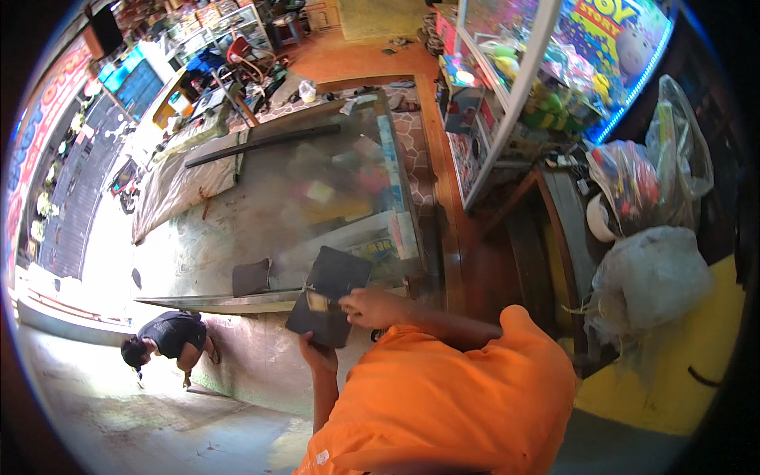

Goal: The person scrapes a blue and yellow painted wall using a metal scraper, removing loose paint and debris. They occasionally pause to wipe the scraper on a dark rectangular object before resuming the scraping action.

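My left hand [319,355] grips the near edge of a dark flat panel [323,323], its thumb on top. A second dark panel [339,272] lies just beyond it, and the two look joined like an opened folder. Between them shows a pale rectangular patch [319,301]. Over its right side is my right hand [365,307], fingers curled; whether they pinch anything is hard to see. Both panels sit at the near edge of a large glass-topped counter [261,219]. A small dark square piece [250,278] rests on the glass to the left.
A long dark bar [264,144] and a crumpled cloth [190,178] lie on the counter. At right stands a lit glass cabinet of plush toys [546,101]. Filled plastic bags [650,285] rest on a bench [564,208]. A person [172,338] bends low at left, by a low wall.
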Available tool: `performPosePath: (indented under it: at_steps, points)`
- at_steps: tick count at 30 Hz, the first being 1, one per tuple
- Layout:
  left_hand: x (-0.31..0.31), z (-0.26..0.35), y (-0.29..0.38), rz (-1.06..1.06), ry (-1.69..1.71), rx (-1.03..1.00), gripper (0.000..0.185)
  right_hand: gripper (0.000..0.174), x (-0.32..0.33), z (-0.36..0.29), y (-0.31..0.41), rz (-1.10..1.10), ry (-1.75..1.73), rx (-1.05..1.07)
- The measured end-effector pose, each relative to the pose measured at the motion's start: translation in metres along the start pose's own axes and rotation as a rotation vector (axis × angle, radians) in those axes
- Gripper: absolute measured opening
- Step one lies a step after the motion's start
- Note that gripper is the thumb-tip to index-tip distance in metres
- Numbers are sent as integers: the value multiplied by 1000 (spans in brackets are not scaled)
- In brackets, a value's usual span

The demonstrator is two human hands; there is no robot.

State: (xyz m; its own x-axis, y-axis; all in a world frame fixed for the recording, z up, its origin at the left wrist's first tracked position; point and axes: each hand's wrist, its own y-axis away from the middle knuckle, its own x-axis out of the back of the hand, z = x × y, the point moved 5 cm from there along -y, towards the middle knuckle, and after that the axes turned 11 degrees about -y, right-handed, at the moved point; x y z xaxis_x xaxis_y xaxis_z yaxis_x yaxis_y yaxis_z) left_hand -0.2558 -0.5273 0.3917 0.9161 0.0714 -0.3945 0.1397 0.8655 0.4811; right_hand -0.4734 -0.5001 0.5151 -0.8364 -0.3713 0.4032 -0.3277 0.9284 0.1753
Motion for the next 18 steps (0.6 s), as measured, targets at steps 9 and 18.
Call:
performPosePath:
  at_steps: [9, 18]
  points:
    - [16, 17, 36, 154, 67, -64, 47, 58, 20, -48, -31, -56, -69, 93]
    - [23, -21, 66, 79, 549, 70, 46, 54, 6, -88, -54, -237, -291, 230]
